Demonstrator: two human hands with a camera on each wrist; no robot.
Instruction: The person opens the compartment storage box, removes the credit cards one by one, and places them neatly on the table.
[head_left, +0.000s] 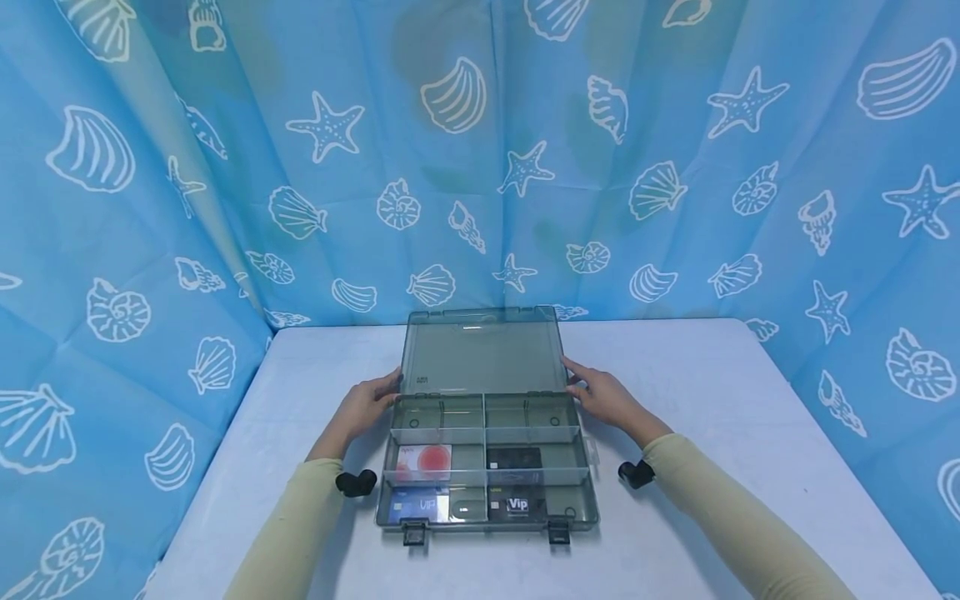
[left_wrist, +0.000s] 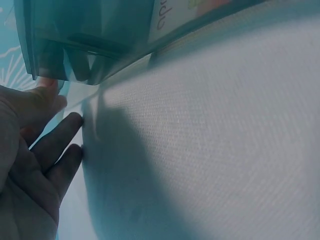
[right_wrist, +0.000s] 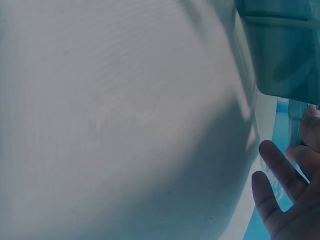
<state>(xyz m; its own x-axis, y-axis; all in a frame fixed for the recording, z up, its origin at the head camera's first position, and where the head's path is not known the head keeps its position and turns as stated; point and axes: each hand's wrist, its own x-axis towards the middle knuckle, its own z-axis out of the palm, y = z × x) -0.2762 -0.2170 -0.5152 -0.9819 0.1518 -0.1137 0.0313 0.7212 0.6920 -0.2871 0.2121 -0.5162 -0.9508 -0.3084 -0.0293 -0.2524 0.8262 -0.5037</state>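
A clear grey-green plastic storage box [head_left: 485, 433] stands on the table, its hinged lid [head_left: 483, 354] raised at the back. My left hand [head_left: 367, 404] holds the lid's left edge near the hinge, and my right hand [head_left: 600, 396] holds the right edge. Each wrist view shows thumb and index at the box's rear corner with the other fingers spread. A red-and-white card [head_left: 423, 462] lies in the middle left compartment, a dark card [head_left: 514, 460] in the middle right. The front row holds a blue VIP card [head_left: 420, 504] on the left and a black Vip card [head_left: 517, 505] on the right.
The white table [head_left: 675, 533] runs back to a blue curtain [head_left: 480, 167] printed with shells and starfish. Two black latches [head_left: 414, 533] hang from the box's front edge. A black wrist device is worn on each arm.
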